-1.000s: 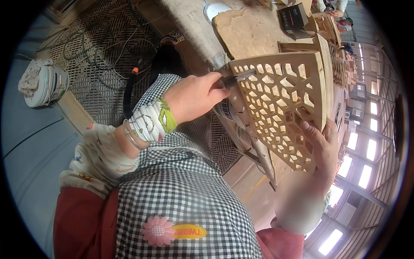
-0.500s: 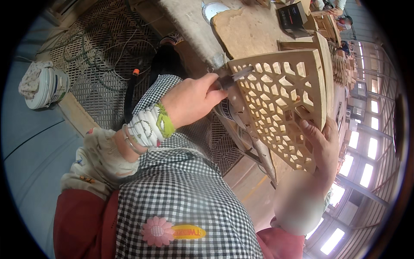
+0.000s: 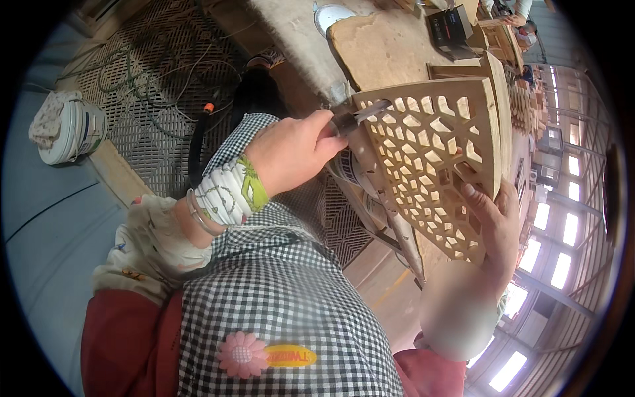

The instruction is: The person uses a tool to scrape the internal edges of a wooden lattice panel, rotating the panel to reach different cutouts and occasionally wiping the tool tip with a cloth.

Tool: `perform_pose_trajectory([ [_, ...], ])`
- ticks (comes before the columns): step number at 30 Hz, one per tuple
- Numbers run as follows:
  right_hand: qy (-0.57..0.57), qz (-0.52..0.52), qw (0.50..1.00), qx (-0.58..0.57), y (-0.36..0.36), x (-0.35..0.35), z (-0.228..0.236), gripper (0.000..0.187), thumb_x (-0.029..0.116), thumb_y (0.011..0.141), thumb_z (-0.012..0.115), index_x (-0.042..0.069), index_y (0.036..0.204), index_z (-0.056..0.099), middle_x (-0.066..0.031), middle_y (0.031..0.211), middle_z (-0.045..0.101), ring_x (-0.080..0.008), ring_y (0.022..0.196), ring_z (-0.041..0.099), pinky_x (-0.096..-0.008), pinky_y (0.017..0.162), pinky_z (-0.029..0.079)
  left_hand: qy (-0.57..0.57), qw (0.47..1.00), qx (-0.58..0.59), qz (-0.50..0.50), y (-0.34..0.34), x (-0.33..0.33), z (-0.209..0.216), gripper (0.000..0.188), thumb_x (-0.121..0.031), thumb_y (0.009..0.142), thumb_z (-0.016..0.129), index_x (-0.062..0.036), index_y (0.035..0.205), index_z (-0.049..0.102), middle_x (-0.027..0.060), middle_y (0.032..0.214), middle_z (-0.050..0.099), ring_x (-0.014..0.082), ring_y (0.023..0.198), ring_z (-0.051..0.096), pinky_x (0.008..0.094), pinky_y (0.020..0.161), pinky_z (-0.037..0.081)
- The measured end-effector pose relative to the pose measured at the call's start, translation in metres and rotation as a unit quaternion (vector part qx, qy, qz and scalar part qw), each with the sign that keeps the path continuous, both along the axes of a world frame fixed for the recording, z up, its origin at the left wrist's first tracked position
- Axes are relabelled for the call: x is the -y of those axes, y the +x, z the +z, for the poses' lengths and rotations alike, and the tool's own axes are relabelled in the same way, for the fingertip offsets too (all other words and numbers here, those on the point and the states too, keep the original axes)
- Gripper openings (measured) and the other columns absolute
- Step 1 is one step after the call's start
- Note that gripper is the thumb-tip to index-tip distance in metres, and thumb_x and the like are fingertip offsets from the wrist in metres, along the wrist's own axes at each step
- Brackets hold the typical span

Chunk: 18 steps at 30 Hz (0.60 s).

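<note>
My left hand [image 3: 291, 152] is closed round a small tool [image 3: 345, 124] with a dark grip and a grey, narrow, blade-like end. That end reaches over the near left corner of a light wooden lattice panel [image 3: 489, 126] and points at the small openings there; whether it touches the wood I cannot tell. Many angular holes pierce the panel, which is held tilted at the bench edge. My right hand [image 3: 493, 218] grips its right side, the thumb on the face toward me and the other fingers mostly hidden behind.
Behind the panel, the workbench [image 3: 291, 33] carries a flat wooden board [image 3: 383, 53], a round pale lid [image 3: 334, 14] and a black box [image 3: 450, 30]. A white bucket [image 3: 73, 129] with cloth on top stands at left. Hoses [image 3: 142, 99] cross the slatted floor mat. Another person [image 3: 526, 33] works far right.
The panel and the tool's tip have shifted very slightly to the right. Both hands keep their grip.
</note>
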State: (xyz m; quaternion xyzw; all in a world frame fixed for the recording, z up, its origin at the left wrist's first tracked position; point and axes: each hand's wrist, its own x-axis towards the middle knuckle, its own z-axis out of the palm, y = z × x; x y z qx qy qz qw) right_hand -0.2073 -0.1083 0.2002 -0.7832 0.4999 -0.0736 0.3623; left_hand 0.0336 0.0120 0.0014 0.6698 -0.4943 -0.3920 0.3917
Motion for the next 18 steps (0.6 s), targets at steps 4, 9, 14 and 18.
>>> perform_pose_trajectory([
  [4, 0.050, -0.050, 0.997, -0.026, 0.009, -0.002, 0.009, 0.042, 0.025, 0.093, 0.080, -0.005, 0.123, 0.071, -0.0063, 0.093, 0.075, -0.0098, 0.077, 0.062, -0.0252, 0.066, 0.048, 0.029, 0.999, -0.024, -0.009, 0.007, -0.027, -0.004, 0.046, -0.033, 0.100, 0.065, 0.0027, 0.129, 0.061, 0.0196, 0.092, 0.075, 0.0356, 0.083, 0.074, 0.0408, 0.073, 0.056],
  [9, 0.049, -0.069, 0.995, -0.053, 0.012, -0.001, 0.015, 0.042, 0.024, 0.094, 0.079, -0.005, 0.122, 0.071, -0.0072, 0.093, 0.075, -0.0110, 0.078, 0.063, -0.0241, 0.066, 0.047, 0.055, 0.998, 0.008, -0.020, 0.007, -0.037, -0.031, 0.040, -0.034, 0.100, 0.065, 0.0003, 0.122, 0.063, 0.0183, 0.091, 0.074, 0.0382, 0.084, 0.073, 0.0454, 0.071, 0.055],
  [14, 0.022, -0.037, 0.998, -0.049, 0.007, 0.000, 0.011, 0.044, 0.024, 0.094, 0.079, -0.007, 0.123, 0.070, -0.0075, 0.093, 0.075, -0.0111, 0.078, 0.064, -0.0238, 0.066, 0.047, -0.013, 0.992, 0.124, 0.010, -0.001, -0.007, -0.046, 0.031, -0.032, 0.100, 0.065, -0.0037, 0.110, 0.055, 0.0149, 0.087, 0.075, 0.0398, 0.081, 0.072, 0.0508, 0.067, 0.055],
  [18, 0.040, -0.046, 0.997, -0.042, 0.007, -0.002, 0.013, 0.047, 0.026, 0.093, 0.080, -0.007, 0.124, 0.069, -0.0081, 0.094, 0.076, -0.0117, 0.079, 0.065, -0.0241, 0.067, 0.048, 0.015, 0.983, 0.183, -0.003, -0.008, 0.008, -0.050, 0.030, -0.032, 0.101, 0.065, -0.0055, 0.111, 0.054, 0.0134, 0.084, 0.075, 0.0373, 0.081, 0.073, 0.0488, 0.067, 0.057],
])
